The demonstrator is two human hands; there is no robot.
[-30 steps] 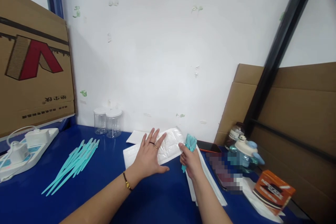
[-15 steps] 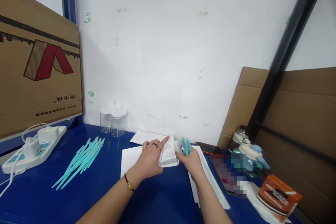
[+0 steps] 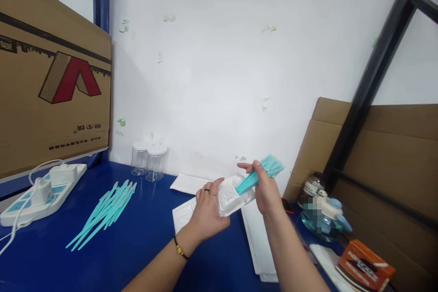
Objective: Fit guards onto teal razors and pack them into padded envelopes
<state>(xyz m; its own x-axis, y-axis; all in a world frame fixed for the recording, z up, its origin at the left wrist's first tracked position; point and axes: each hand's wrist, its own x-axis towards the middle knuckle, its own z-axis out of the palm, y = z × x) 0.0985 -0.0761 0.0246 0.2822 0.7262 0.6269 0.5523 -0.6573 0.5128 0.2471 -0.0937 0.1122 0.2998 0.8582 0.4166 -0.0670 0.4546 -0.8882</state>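
Since earlier frame, right fingers (image 3: 261,174) and teal sticks (image 3: 249,182) risen, swung to slant. Left fingers (image 3: 212,188) grasp white packet (image 3: 228,197); right fingers clenched round teal sticks. White packet lies just left of right fingers, sticks' long axis running from it up and rightward; right fingers nearer. One gripped white packet; held sticks overlap, uncountable; two jars (image 3: 155,166) beyond white packet, leftward.

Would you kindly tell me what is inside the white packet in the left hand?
Teal sticks in the right hand reach the mouth of the white packet; whether their tips are inside, and what lies deeper, is covered by its wrapping.
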